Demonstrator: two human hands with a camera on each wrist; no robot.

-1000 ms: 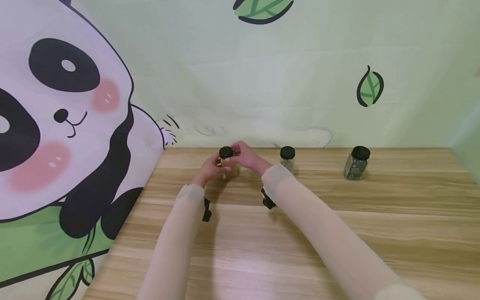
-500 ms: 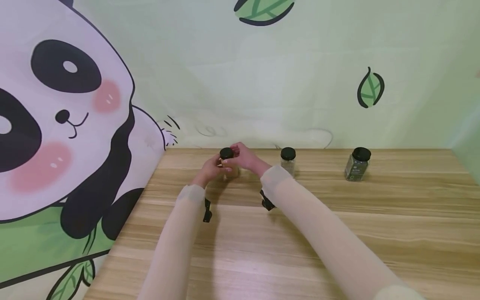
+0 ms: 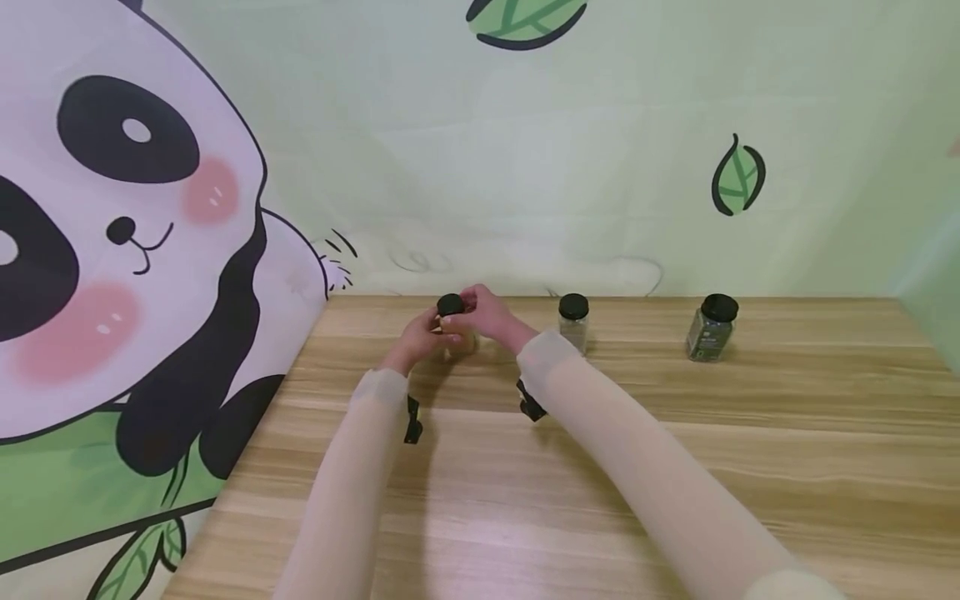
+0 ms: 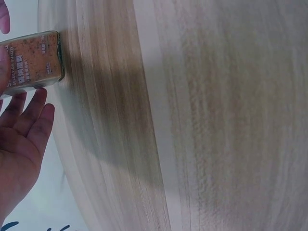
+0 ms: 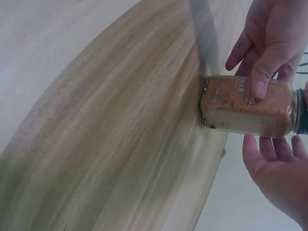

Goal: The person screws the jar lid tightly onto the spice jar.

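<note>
A glass spice jar (image 5: 250, 108) filled with orange-brown seasoning stands upright on the wooden table, its black lid (image 3: 450, 305) on top. My left hand (image 3: 417, 342) grips the jar's body from the left; in the right wrist view its thumb (image 5: 260, 85) lies across the printed label. From the right, my right hand (image 3: 491, 317) holds the upper part of the jar, thumb close to the lid and fingers behind it. Pale printing shows on the jar side (image 4: 33, 60) in the left wrist view. How far the right fingers wrap the lid is hidden.
To the right stand two more black-lidded jars, a pale one (image 3: 573, 325) partly behind the right forearm and a dark-filled one (image 3: 711, 329). A panda-printed backdrop (image 3: 480, 167) rises behind the table's back edge. Black straps (image 3: 412, 421) hang at the wrists.
Both hands stay at the spice jar in nearly the same pose. The head view has shifted slightly; the other two jars have not moved on the table.
</note>
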